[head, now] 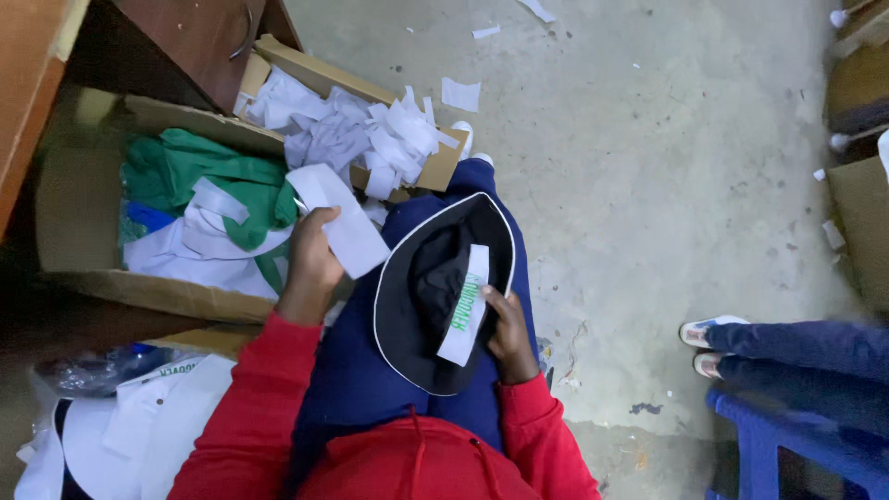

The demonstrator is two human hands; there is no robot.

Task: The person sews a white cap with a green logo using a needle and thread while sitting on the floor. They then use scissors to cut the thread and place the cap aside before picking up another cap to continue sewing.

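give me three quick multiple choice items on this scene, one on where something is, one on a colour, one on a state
1. Where does the black hat rest?
A. on the person's lap
B. inside the cardboard box
C. on the blue stool

2. What colour are the person's sleeves?
A. green
B. red
C. white

3. What is the left hand doing?
A. resting empty on the floor
B. holding a white paper strip
C. gripping the hat's brim

Answers:
1 A, the hat lies on the blue-trousered legs, with the right hand pressing a white label into it.
2 B, both arms are in red.
3 B, its fingers close on a white paper strip, raised over the cardboard box.
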